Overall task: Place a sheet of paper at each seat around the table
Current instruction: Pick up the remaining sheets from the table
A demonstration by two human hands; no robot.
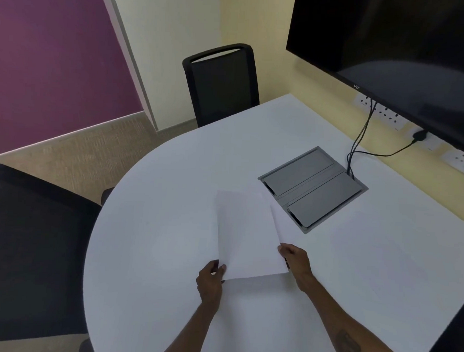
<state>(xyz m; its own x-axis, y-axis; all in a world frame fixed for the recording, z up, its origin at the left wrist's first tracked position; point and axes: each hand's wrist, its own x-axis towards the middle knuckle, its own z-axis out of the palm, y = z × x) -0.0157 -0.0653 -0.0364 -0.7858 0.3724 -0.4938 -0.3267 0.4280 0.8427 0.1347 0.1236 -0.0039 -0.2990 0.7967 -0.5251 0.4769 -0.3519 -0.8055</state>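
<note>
White sheets of paper (245,235) are held just above the white table (157,225), near its middle. My left hand (210,280) pinches the lower left corner of the top sheet. My right hand (296,261) grips the right edge, where a second sheet (280,220) peeks out behind the first. A black chair (220,82) stands at the table's far side. Another black chair (33,247) sits at the left, close to the rounded end.
A grey cable box (312,188) with two flaps is set into the table just beyond the paper. Black cables (360,144) run from it up to wall sockets under a dark screen (390,49) at the right. Beige carpet (93,153) lies at the left.
</note>
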